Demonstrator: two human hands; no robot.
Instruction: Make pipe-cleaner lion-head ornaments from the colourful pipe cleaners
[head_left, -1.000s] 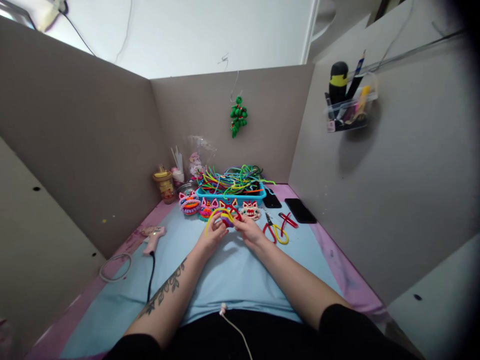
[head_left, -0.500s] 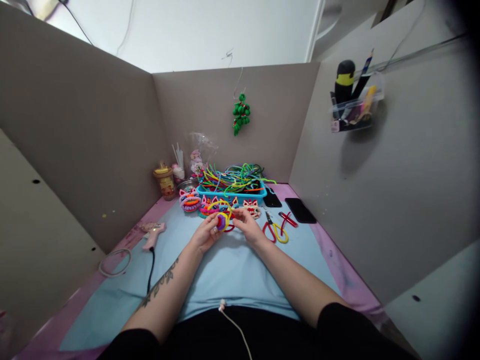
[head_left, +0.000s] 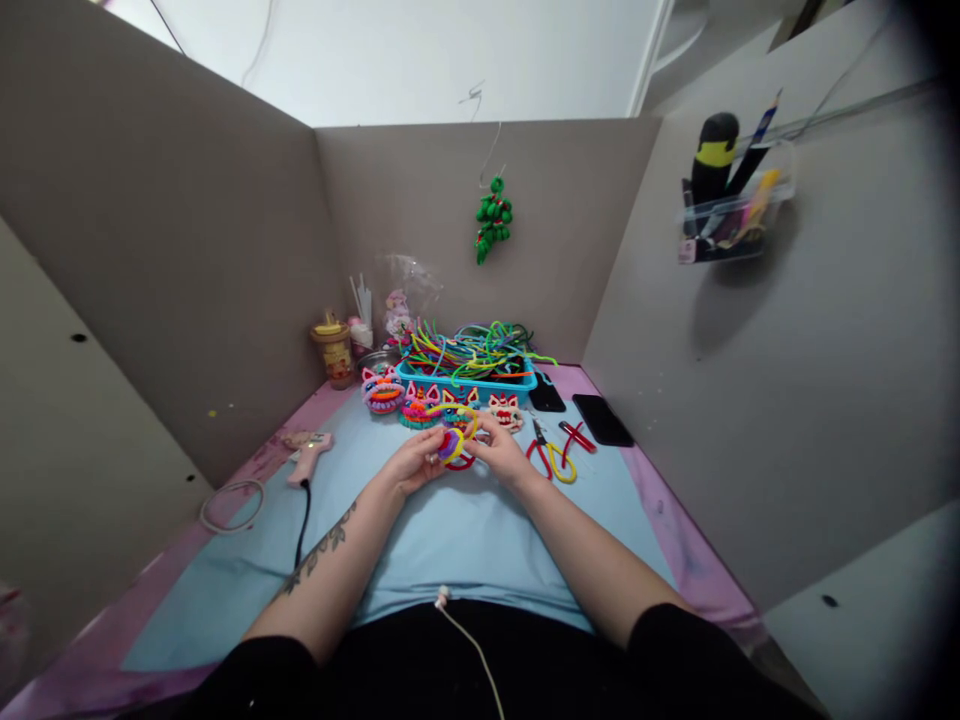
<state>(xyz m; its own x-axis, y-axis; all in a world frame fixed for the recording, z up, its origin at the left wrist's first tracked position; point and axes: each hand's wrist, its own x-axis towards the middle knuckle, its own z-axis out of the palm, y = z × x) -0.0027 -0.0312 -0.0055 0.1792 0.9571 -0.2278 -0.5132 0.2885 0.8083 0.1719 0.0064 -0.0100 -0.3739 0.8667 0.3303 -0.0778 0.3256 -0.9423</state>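
My left hand (head_left: 418,460) is closed around a small coiled pipe-cleaner piece (head_left: 451,447) in purple, red and yellow. A yellow pipe cleaner (head_left: 457,409) loops up from that piece, and my right hand (head_left: 496,447) pinches it at the right side. Just below the piece a red loop (head_left: 463,462) shows, partly hidden by the fingers. Behind my hands stand several finished pipe-cleaner animal heads (head_left: 383,391) with pointed ears and wide mouths. Red-and-yellow-handled scissors (head_left: 551,458) lie to the right of my right hand, beside a red-handled tool (head_left: 578,437).
A blue tray (head_left: 480,383) heaped with coloured pipe cleaners stands at the back. A pink glue gun (head_left: 310,458) with a cord lies at left, near a drink cup (head_left: 334,352). A black phone (head_left: 602,420) lies at right. Grey partitions (head_left: 420,200) enclose the table; a clear holder (head_left: 731,225) hangs right.
The yellow pipe cleaner's loop has become lower and flatter, drawn toward the right hand. Both hands stay close together around the coiled piece. The camera view has shifted slightly.
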